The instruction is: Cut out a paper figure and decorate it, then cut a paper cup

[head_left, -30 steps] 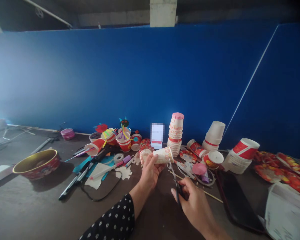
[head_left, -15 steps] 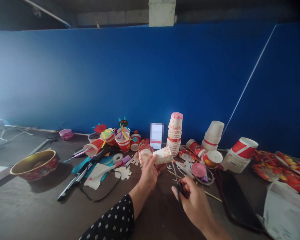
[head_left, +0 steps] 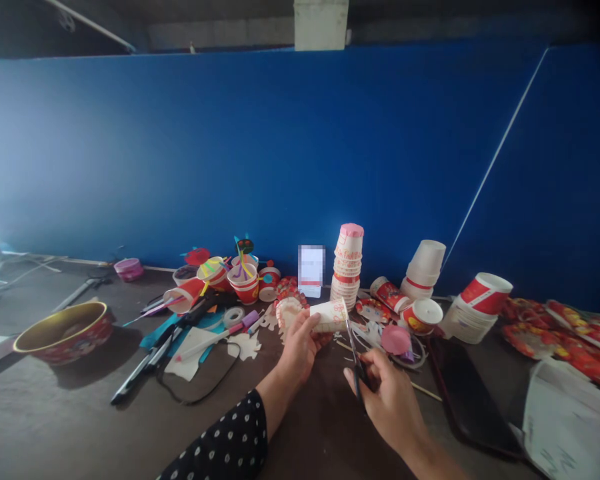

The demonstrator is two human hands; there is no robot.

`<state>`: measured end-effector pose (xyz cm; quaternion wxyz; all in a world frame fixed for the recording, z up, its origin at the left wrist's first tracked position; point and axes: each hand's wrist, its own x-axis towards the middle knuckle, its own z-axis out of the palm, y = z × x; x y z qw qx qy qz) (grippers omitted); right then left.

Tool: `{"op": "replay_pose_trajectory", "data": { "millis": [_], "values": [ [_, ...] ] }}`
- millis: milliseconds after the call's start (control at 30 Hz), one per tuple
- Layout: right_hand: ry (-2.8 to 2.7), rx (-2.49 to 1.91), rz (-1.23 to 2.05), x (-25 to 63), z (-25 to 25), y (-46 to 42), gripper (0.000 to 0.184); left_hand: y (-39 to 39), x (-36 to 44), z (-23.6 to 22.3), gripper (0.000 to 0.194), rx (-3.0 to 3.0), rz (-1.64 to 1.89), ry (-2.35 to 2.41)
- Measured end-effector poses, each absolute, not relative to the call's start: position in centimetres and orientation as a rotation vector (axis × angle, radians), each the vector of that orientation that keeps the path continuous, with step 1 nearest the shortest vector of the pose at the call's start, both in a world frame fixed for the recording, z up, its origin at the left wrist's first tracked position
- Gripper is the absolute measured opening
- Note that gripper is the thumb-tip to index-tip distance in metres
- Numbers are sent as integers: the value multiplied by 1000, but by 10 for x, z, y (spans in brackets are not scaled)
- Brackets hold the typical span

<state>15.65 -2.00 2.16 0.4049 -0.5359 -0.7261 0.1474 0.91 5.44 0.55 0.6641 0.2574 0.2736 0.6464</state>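
Observation:
My left hand (head_left: 300, 345) is closed around a white paper cup (head_left: 329, 316) with red markings, held on its side above the table. Black-handled scissors (head_left: 354, 352) are in my right hand (head_left: 384, 390), with fingers wrapped round the handles. Their blades point up and meet the cup's right edge; whether they are cutting into it I cannot make out. Just behind the cup rises a tall stack of paper cups (head_left: 347, 280) topped with pink. Scalloped pale paper (head_left: 288, 311) lies close to my left fingers.
A gold-rimmed bowl (head_left: 63, 333) stands at the left. Decorated cups (head_left: 244, 288), a glue gun (head_left: 150, 360) and a tape roll (head_left: 234, 317) lie left of centre. To the right are a dark tablet-like object (head_left: 473, 400), stacked cups (head_left: 480, 308) and red patterned packs (head_left: 555, 340).
The cup and scissors have shifted very slightly to the right against the table. Both hands keep their holds. The whole view has drifted a little.

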Motion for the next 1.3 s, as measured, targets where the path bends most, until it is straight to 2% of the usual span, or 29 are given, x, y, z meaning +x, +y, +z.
{"op": "replay_pose_trajectory", "data": {
  "millis": [500, 1300],
  "values": [
    [-1780, -1461, 270, 157, 19, -18, 17, 49, 14, 9, 31, 634, 1442, 683],
    [-1772, -1429, 363, 156, 22, -21, 16, 53, 10, 4, 35, 660, 1500, 760]
  ]
}}
